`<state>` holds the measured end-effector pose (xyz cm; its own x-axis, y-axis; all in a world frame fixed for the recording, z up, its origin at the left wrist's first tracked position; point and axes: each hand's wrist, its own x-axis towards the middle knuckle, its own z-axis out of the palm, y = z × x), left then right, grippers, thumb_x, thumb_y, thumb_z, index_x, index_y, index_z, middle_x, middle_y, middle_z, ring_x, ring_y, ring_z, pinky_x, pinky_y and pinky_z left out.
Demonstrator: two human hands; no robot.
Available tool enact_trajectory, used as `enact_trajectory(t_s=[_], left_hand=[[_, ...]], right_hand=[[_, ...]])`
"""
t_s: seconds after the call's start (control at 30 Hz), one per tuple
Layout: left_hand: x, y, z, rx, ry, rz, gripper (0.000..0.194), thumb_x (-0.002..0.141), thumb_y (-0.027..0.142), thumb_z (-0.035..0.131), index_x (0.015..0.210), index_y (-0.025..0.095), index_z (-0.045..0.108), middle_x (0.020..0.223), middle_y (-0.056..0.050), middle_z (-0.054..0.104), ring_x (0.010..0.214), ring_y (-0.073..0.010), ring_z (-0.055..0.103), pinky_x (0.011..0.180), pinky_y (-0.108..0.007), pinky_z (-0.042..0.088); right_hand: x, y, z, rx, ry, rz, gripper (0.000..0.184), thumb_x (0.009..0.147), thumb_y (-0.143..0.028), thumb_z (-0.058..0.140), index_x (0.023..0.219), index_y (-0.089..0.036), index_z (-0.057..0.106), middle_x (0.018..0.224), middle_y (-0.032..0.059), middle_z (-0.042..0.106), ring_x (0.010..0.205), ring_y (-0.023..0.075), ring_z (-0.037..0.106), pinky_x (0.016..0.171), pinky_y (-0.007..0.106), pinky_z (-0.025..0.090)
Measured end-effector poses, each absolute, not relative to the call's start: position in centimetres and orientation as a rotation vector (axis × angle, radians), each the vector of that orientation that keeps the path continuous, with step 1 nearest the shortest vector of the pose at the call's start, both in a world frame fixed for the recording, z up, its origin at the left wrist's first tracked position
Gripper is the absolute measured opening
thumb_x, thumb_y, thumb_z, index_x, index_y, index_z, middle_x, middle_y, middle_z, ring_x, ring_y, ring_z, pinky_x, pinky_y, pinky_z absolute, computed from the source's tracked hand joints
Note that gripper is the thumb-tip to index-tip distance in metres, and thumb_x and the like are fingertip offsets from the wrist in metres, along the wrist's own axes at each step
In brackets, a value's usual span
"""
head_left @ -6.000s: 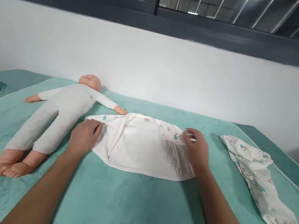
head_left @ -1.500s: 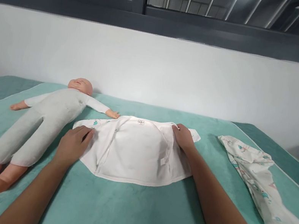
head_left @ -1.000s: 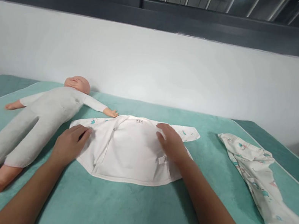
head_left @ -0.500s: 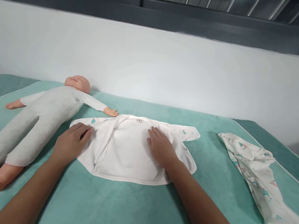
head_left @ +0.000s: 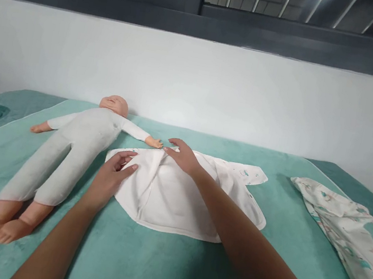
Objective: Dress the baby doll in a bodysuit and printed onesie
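A white baby shirt (head_left: 178, 205) lies spread open on the green bed cover, with small printed figures on its sleeves. My left hand (head_left: 111, 176) is at the shirt's left sleeve, thumb apart from the curved fingers and touching the cloth. Over the collar edge is my right hand (head_left: 183, 157), its thumb and forefinger apart; whether it touches the cloth I cannot tell. The collar is partly hidden by it. On the left, a baby doll (head_left: 82, 135) in a pale bodysuit lies on its back, one hand close to the shirt's upper left edge.
Printed white baby trousers (head_left: 346, 235) lie crumpled on the right. The green cover (head_left: 135, 265) runs back to a white wall (head_left: 217, 87). A dark window frame (head_left: 124, 1) with bars behind it is above the wall.
My right hand has moved from the middle of the shirt up and left to the collar. The left hand's fingers have spread. Wrinkles have formed in the shirt. The view has shifted slightly left.
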<state>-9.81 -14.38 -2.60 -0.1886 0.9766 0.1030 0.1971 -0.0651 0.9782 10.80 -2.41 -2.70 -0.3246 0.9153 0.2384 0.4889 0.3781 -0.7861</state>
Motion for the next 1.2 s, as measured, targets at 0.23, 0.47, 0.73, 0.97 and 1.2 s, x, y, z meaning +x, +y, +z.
enact_trajectory(t_s=[0.23, 0.47, 0.73, 0.97, 1.2], left_hand=[[-10.3, -14.6, -2.4, 1.122, 1.027, 1.320, 0.047, 0.073, 0.030, 0.075, 0.116, 0.026, 0.058, 0.126, -0.006, 0.059, 0.113, -0.0227, 0.056, 0.084, -0.028, 0.047], [-10.6, -14.9, -2.4, 1.173, 0.993, 1.211, 0.046, 0.071, 0.025, 0.075, 0.115, 0.027, 0.060, 0.134, -0.007, 0.055, 0.124, -0.0268, 0.049, 0.090, -0.031, 0.044], [-10.7, -15.0, -2.3, 1.205, 1.315, 1.224, 0.042, 0.071, 0.021, 0.064, 0.112, 0.023, 0.060, 0.112, -0.004, 0.062, 0.093, -0.0214, 0.060, 0.072, -0.030, 0.045], [-11.0, -14.5, -2.9, 1.542, 1.758, 1.387, 0.035, 0.067, 0.014, 0.048, 0.096, 0.023, 0.065, 0.109, -0.003, 0.059, 0.084, -0.0180, 0.055, 0.072, -0.031, 0.044], [-10.7, -14.8, -3.2, 1.777, 1.809, 1.593, 0.024, 0.073, 0.011, 0.046, 0.086, 0.021, 0.063, 0.098, -0.003, 0.064, 0.097, -0.0200, 0.058, 0.082, -0.032, 0.045]], right_hand=[[9.4, -1.1, -3.9, -1.246, -2.184, 0.644, 0.035, 0.078, -0.047, 0.067, 0.108, -0.029, 0.066, 0.112, 0.0009, 0.067, 0.111, 0.0246, 0.053, 0.099, 0.042, 0.036], [9.8, -0.9, -4.3, -1.214, -2.249, 0.462, 0.010, 0.087, -0.025, 0.057, 0.093, -0.023, 0.064, 0.100, 0.0014, 0.066, 0.100, 0.0205, 0.053, 0.093, 0.035, 0.037], [8.5, -1.2, -4.8, -1.284, -2.384, -0.160, 0.029, 0.088, -0.016, 0.050, 0.116, -0.019, 0.054, 0.119, 0.0115, 0.056, 0.105, 0.0279, 0.047, 0.088, 0.040, 0.037], [8.3, -2.6, -4.0, -1.222, -2.399, -0.058, 0.017, 0.091, -0.017, 0.047, 0.104, -0.019, 0.058, 0.107, 0.0080, 0.059, 0.096, 0.0232, 0.050, 0.080, 0.035, 0.040], [7.7, -3.0, -4.8, -1.095, -2.502, 0.146, 0.015, 0.094, -0.024, 0.046, 0.085, -0.019, 0.058, 0.097, 0.0052, 0.062, 0.088, 0.0182, 0.051, 0.076, 0.031, 0.038]])
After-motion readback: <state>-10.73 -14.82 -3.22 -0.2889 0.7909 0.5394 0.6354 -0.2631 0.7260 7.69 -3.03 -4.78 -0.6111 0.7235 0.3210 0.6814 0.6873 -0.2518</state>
